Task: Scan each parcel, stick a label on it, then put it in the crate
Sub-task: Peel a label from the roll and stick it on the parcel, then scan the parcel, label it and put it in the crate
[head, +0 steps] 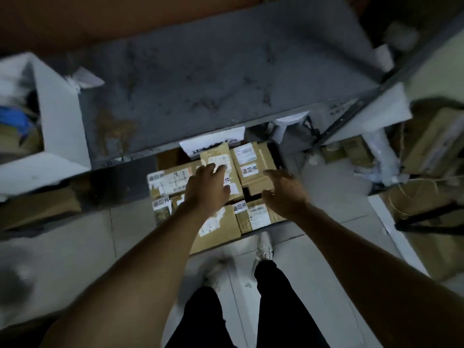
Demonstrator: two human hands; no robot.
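Several brown cardboard parcels with white labels lie packed together on the floor below a grey table, in what looks like a dark crate (277, 153). My left hand (207, 188) lies flat, fingers spread, on top of one labelled parcel (218, 156) in the middle of the pile. My right hand (285, 190) hovers open just to the right, above another labelled parcel (248, 162) and a dark gap between boxes. It holds nothing. The picture is dim and a little blurred.
The grey table top (213, 79) fills the upper view. A white open box (57, 114) stands at its left end. More cardboard boxes (431, 146) and wrapped parcels are piled at the right. My legs and shoes stand on the tiled floor (75, 247).
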